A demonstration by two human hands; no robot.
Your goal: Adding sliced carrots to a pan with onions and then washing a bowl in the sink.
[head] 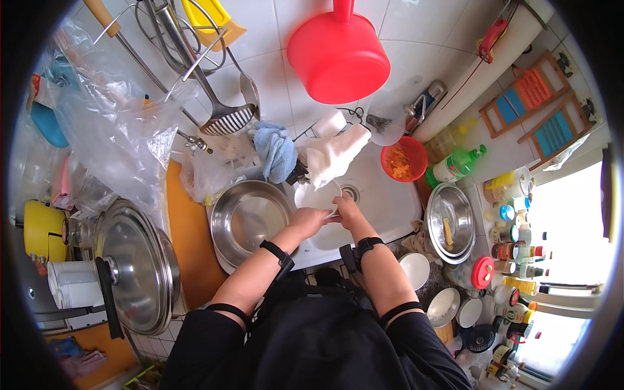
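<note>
Over the right basin of a white sink [385, 214], a white bowl [312, 195] is held by its near rim between both hands. My left hand [308, 222] grips the left part of that rim, and my right hand [348, 210] grips the right, with the fingertips close together. Behind the bowl hang a white cloth [336, 151] and a bundled blue cloth [275, 151] over the tap area; the tap itself is mostly hidden. A metal drain [350, 193] shows just right of the bowl. A large stainless steel basin [251, 222] sits in the sink's left part.
A red ladle-shaped dipper [339, 58] and a slotted spatula [229, 119] hang above. At right are a red strainer with orange scraps [403, 160], a green pump bottle [456, 165], and nested metal bowls [451, 214]. A lidded steel pot [139, 273] stands left.
</note>
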